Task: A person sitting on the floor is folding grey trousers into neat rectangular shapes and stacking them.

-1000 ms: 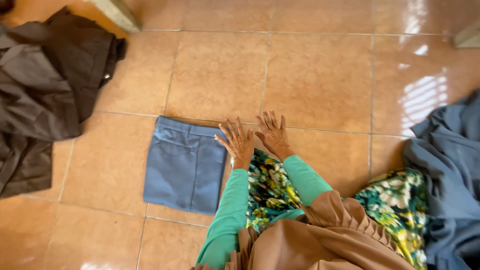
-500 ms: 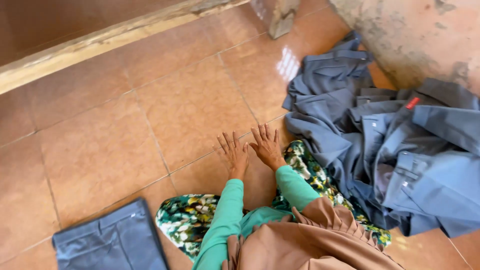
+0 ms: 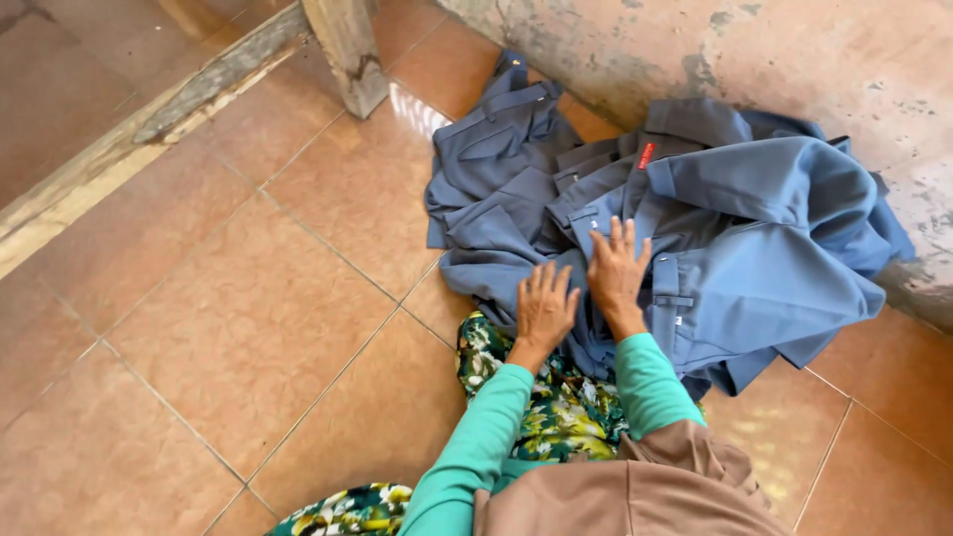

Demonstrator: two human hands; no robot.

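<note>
Grip released both hands: L hand (image 3: pixel 543 307) & R hand (image 3: pixel 617 272) flat on blue-grey garment pile (image 3: pixel 754 238).

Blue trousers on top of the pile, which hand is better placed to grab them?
Probably the right hand: it lies flat on the blue trousers, near their waistband. The left hand rests lower, at the pile's near edge.

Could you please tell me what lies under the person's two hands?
Both hands, left and right, lie flat on a heap of blue-grey garments. Whatever lies beneath the heap is covered.
</note>
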